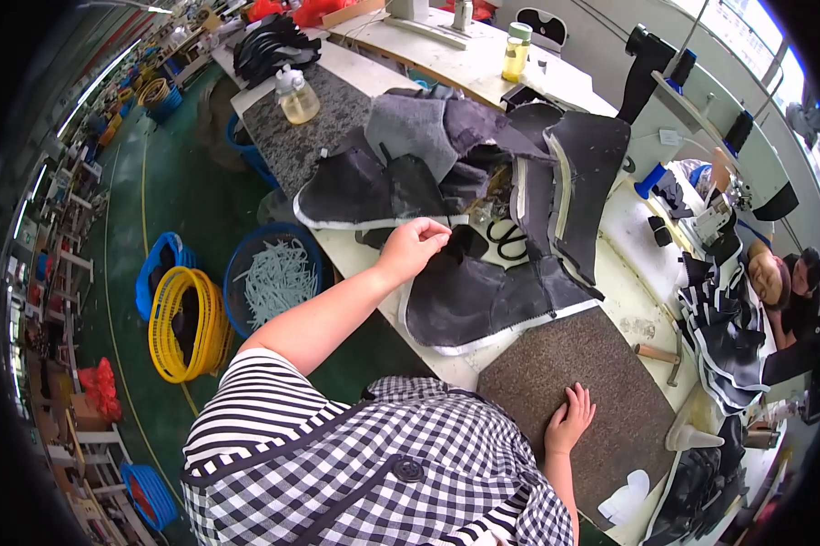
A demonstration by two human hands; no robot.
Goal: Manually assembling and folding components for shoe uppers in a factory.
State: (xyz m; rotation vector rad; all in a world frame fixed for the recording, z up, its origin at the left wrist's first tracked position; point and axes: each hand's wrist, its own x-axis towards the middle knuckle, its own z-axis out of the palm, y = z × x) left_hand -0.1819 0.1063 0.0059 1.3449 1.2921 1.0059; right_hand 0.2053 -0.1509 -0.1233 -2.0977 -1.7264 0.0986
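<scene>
My left hand (415, 247) is closed in a pinch over the table, at the white lower edge of a black boot upper (342, 189). Whatever its fingertips hold, if anything, is too small to make out. Just right of it lies a second black upper (483, 305) with a white-trimmed edge, and a pair of black-handled scissors (506, 242). My right hand (570, 419) rests flat, fingers apart, on a brown speckled board (556, 364). Grey and purple-grey lined pieces (412, 136) are heaped behind, beside a tall black piece (594, 173) with a pale strip.
A hammer (658, 353) lies right of the board, near a sewing machine (701, 164) and stacked black pieces (724, 337). White paper shapes (627, 499) sit at the board's corner. Bottles (296, 96) stand farther back. Yellow baskets (184, 323) and a bin of pale strips (278, 280) are at left.
</scene>
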